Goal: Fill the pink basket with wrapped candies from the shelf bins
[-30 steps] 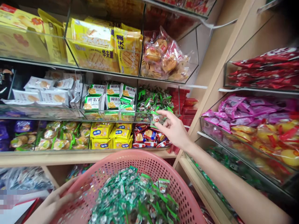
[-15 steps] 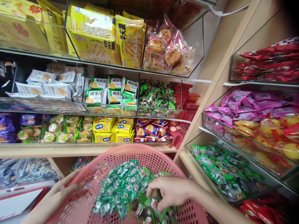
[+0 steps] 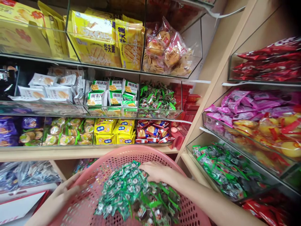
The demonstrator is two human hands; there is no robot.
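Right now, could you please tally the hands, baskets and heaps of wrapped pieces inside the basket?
Hands: 2 (left hand, right hand)
Baskets: 1 (pink basket)
Heaps inside: 2 (teal-green heap, darker heap with bright green ends)
Total: 5

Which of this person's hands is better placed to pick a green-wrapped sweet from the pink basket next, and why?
Probably the right hand: it is inside the pink basket, right by the green-wrapped sweets. The left hand is at the basket's side, farther from them.
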